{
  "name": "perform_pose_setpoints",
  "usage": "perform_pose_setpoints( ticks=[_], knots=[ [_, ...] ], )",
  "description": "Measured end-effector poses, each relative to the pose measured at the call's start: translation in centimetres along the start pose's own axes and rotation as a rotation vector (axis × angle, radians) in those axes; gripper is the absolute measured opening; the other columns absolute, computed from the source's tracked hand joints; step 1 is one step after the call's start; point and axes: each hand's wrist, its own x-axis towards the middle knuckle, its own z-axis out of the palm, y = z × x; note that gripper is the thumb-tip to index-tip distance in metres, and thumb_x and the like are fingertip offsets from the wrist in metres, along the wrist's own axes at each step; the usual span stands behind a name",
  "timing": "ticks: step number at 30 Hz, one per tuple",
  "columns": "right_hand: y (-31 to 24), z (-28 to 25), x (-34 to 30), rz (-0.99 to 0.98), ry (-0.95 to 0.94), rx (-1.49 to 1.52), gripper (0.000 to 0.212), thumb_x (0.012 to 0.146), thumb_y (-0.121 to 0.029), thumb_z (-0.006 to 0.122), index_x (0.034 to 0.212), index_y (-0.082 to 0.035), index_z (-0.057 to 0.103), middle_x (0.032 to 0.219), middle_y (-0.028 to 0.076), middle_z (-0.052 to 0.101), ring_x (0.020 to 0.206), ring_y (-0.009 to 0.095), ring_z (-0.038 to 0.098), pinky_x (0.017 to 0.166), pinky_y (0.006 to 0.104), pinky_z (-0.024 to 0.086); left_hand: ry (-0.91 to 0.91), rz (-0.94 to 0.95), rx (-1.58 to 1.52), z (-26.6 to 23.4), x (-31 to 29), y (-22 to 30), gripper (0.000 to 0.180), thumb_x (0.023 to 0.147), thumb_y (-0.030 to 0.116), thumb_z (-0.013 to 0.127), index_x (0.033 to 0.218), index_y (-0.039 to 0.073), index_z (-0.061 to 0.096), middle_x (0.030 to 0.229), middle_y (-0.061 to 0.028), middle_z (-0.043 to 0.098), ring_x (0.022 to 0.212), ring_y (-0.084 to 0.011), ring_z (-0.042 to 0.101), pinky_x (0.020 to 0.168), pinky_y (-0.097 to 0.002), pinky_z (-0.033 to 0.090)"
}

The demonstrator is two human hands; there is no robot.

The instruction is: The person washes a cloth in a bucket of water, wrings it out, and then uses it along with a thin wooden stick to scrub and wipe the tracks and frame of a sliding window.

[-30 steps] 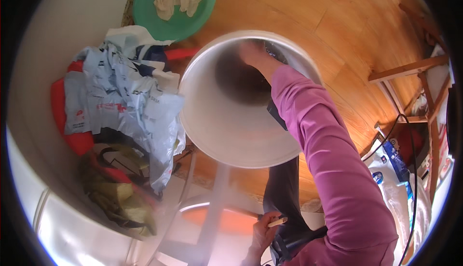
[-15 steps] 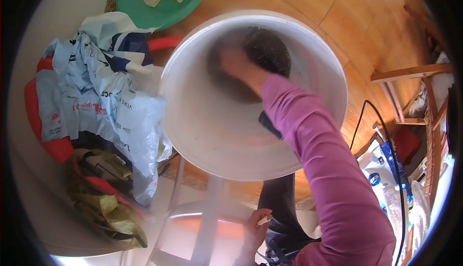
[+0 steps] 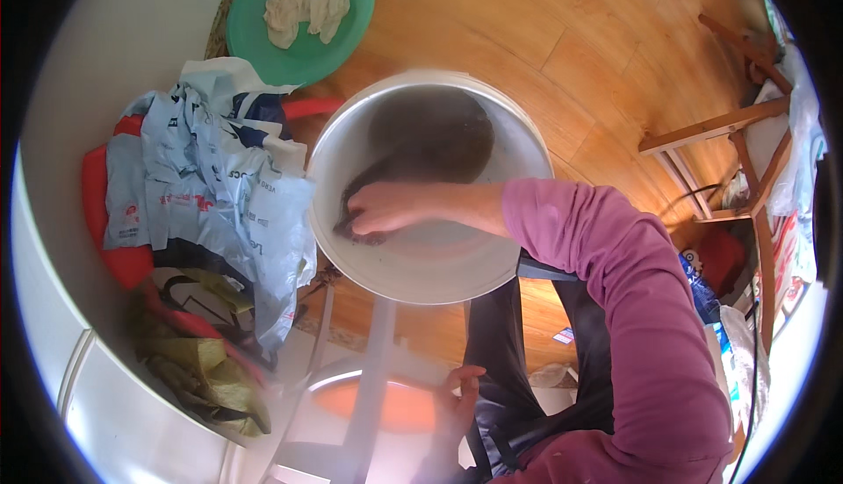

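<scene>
A large white bucket [image 3: 421, 278] stands in the middle, seen from above. My right hand [image 3: 386, 207] reaches inside it, near the left wall, the forearm in a purple sleeve crossing over the right rim. Its fingers are closed on a dark, wet-looking cloth [image 3: 358, 225] that runs down toward the dark bottom of the bucket. Whether liquid or more cloth lies in that dark part I cannot tell. My left hand [image 3: 464, 392] is low in front of my dark trousers, its fingers curled; what they hold, if anything, is hidden.
A green basin [image 3: 356, 40] with a pale wet cloth [image 3: 307, 10] lies beyond the bucket. Printed plastic bags [image 3: 202, 176] lie over a red-rimmed container [image 3: 101, 212] at the left. A wooden rack [image 3: 716, 128] stands right; an orange-bottomed basin [image 3: 378, 405] is below.
My right hand has moved from the bucket's far inside to its left wall, pulling dark cloth along. The view has shifted. The small pale thing in my left hand no longer shows.
</scene>
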Motion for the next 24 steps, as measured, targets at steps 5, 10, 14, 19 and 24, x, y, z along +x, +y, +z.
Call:
perform_pose_setpoints(
  ticks=[5,10,14,19,24],
  knots=[
    [5.7,-3.0,3.8,0.241,0.207,-0.164,0.037,0.066,-0.024,0.062,0.093,0.0,0.068,0.089,0.021,0.065,0.087,0.036,0.062,0.074,0.043,0.048,0.02,0.067,0.114,0.3,-0.5,-0.5,0.016,0.09,0.01,0.051,0.101,0.006,0.064,0.087,-0.003,0.064,0.068,-0.0093,0.055,0.063,-0.0263,0.045],
    [18.7,-3.3,6.3,0.517,0.739,-0.386,0.028,0.082,-0.016,0.052,0.107,-0.005,0.059,0.103,0.023,0.062,0.098,0.038,0.061,0.083,0.0476,0.048,0.136,-0.043,0.081,0.1,0.9,-2.8,0.019,0.088,0.006,0.048,0.098,0.007,0.065,0.07,-0.0002,0.056,0.064,-0.0079,0.051,0.061,-0.0238,0.042],
    [21.9,0.1,5.3,0.534,0.591,-0.538,0.023,0.086,-0.016,0.047,0.095,-0.006,0.066,0.099,0.019,0.065,0.093,0.037,0.062,0.079,0.0451,0.05,0.147,-0.004,-0.165,-1.0,1.8,-4.0,0.02,0.087,0.007,0.047,0.098,0.004,0.063,0.062,0.0011,0.048,0.058,-0.007,0.046,0.054,-0.0212,0.037],
    [12.5,-3.6,4.6,0.511,0.452,-0.418,0.025,0.082,-0.015,0.049,0.098,-0.003,0.064,0.099,0.021,0.064,0.094,0.036,0.062,0.079,0.0445,0.049,0.053,0.054,-0.537,-2.4,2.5,-1.9,0.02,0.093,0.016,0.051,0.098,-0.002,0.058,0.065,-0.0001,0.049,0.055,-0.0068,0.042,0.05,-0.0218,0.036],
    [1.4,-4.0,-1.7,0.122,0.456,-0.114,0.024,0.079,-0.013,0.049,0.095,0.0,0.061,0.095,0.02,0.063,0.088,0.038,0.061,0.077,0.0461,0.047,0.051,0.124,-0.587,-2.6,1.5,2.1,0.017,0.093,0.015,0.05,0.097,0.0,0.057,0.062,0.0035,0.039,0.053,-0.0066,0.034,0.048,-0.0228,0.03]
  ],
)
